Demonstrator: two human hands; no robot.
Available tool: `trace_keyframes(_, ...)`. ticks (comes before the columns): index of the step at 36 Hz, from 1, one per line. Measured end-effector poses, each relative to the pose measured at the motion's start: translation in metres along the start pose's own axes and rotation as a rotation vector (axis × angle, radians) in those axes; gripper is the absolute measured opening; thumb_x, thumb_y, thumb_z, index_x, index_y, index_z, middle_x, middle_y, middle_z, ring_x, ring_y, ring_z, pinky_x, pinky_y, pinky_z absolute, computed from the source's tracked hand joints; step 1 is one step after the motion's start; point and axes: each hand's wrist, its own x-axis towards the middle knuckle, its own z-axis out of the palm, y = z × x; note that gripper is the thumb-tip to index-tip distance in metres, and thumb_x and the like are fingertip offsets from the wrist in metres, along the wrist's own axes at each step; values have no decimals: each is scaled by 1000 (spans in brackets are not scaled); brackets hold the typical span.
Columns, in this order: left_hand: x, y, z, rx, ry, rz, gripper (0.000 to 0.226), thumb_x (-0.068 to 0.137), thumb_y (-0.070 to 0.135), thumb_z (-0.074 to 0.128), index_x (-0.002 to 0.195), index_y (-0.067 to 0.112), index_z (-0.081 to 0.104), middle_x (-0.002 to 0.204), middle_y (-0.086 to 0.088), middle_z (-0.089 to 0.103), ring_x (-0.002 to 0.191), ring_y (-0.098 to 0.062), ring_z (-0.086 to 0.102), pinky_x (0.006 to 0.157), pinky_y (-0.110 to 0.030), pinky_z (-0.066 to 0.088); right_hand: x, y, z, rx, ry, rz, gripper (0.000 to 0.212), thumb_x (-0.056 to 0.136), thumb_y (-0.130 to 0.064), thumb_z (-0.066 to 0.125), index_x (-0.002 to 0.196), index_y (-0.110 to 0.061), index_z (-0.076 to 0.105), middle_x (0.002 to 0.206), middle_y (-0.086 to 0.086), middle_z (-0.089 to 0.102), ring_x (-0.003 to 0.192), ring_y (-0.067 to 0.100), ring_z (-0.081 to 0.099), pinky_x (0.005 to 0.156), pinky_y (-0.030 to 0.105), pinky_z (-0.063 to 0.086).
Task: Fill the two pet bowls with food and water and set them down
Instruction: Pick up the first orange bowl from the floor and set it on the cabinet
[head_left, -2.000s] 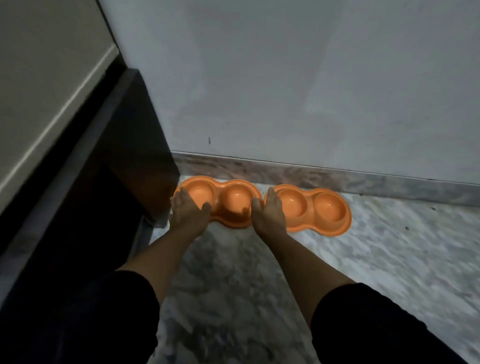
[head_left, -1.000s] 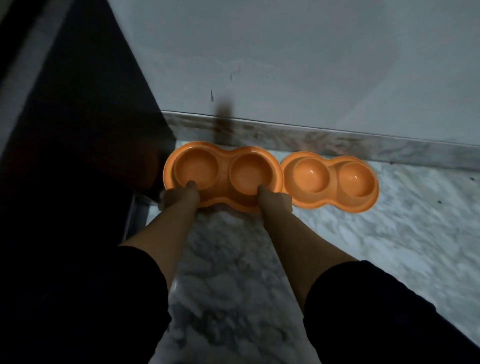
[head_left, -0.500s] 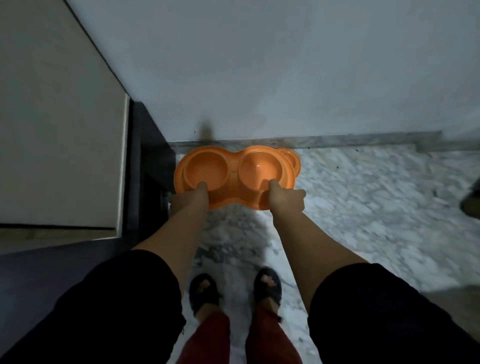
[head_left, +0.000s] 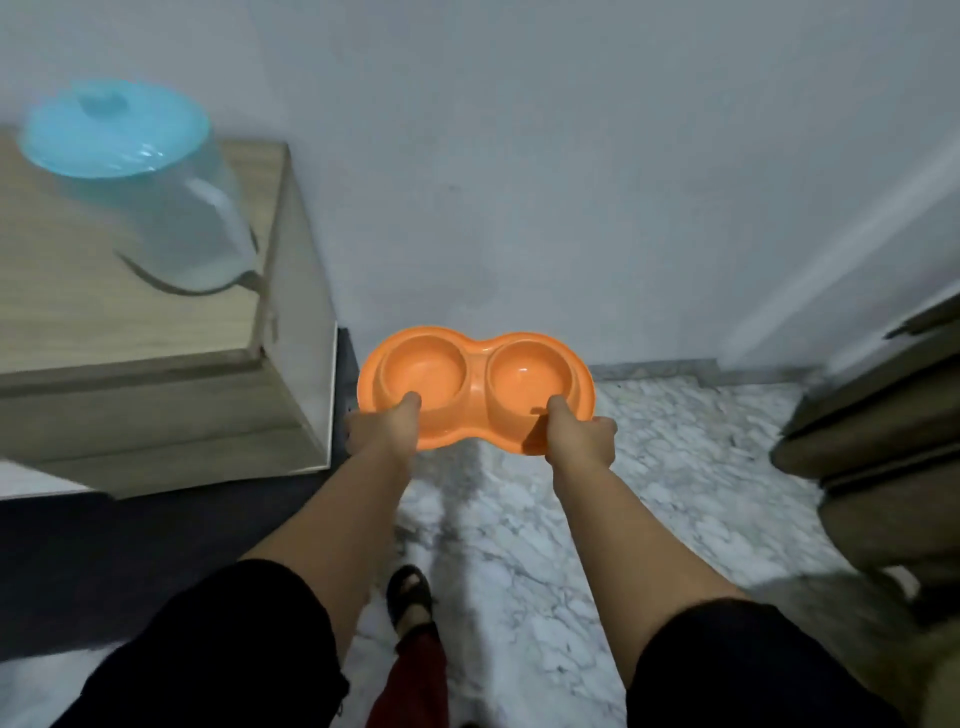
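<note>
We stand on a marble floor (head_left: 649, 493) by a white wall (head_left: 519, 156). Our left hand (head_left: 382, 431) and right hand (head_left: 579, 436) grip the empty orange double bowl (head_left: 475, 382), fingers curled underneath, above the floor.

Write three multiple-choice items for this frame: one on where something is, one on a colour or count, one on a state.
1. Where is the jug with the blue lid?
A. on the wooden cabinet
B. on the marble floor
C. in the person's right hand

2. How many wells does the orange double bowl have?
A. one
B. two
C. four

3. What is in the wells?
A. dry food
B. water to the brim
C. nothing visible

Answers: 1 A, the jug stands on the cabinet top. 2 B, two round wells sit side by side. 3 C, both wells show bare orange plastic while the left hand and right hand grip the near rim.
</note>
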Motion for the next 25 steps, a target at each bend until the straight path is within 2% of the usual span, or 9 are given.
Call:
trace_keyframes(2,-16,1,-18,-46,-27,24,85,65,42,73,135,6,42,122,-9,57,110,-30,58,96,-38,48,-23,1,-8,11,-11,-22,60,83,-35,61,131,-9,36,113,12,54,87,30,58,69,36,43)
trace_keyframes(4,-48,-2,-59,-87,-13,97,68,75,31,72,132,4,46,115,-6,59,100,-25,57,89,-33,47,-70,5,-23,21,-31,-56,57,83,-35,61,129,-10,38,109,10,55,88,29,59,70,36,43)
trace_keyframes(6,-64,-5,-89,-92,14,144,56,80,23,71,128,3,51,116,-12,64,93,-24,57,82,-30,44,-101,11,-27,21,-45,-88,54,83,-35,61,126,-11,39,103,8,56,89,29,60,71,37,45)
trace_keyframes(10,-87,-2,-154,-82,38,158,57,78,24,74,123,1,48,114,-16,64,105,-33,61,91,-37,50,-162,22,-20,16,-83,-115,62,80,-37,62,132,-12,39,102,9,58,97,33,63,82,43,52)
trace_keyframes(12,-85,0,-186,-62,23,160,60,76,27,74,123,1,49,114,-15,64,105,-34,61,92,-40,51,-191,28,-9,13,-94,-129,67,80,-38,62,136,-12,36,106,12,59,99,35,62,87,46,52)
trace_keyframes(15,-74,8,-228,-35,12,187,61,74,29,74,123,1,52,114,-17,64,103,-35,62,90,-40,52,-224,35,16,17,-103,-160,69,79,-38,63,135,-9,36,106,13,57,102,38,61,92,52,50)
trace_keyframes(19,-51,27,-294,-27,33,248,60,78,28,73,125,1,48,117,-16,61,107,-36,60,88,-38,48,-271,41,65,63,-125,-195,60,80,-33,64,128,-6,41,102,9,54,101,36,59,91,52,51)
trace_keyframes(22,-31,45,-344,15,50,287,59,78,29,73,124,2,50,117,-16,62,105,-35,61,84,-37,48,-307,44,104,88,-146,-184,47,82,-34,62,117,-10,42,103,10,55,99,34,59,92,52,51)
trace_keyframes(25,-12,66,-392,59,77,322,64,79,31,74,129,3,46,122,-17,60,110,-36,59,82,-36,45,-340,44,145,98,-151,-179,52,80,-37,62,121,-10,44,102,9,54,100,35,58,92,51,50)
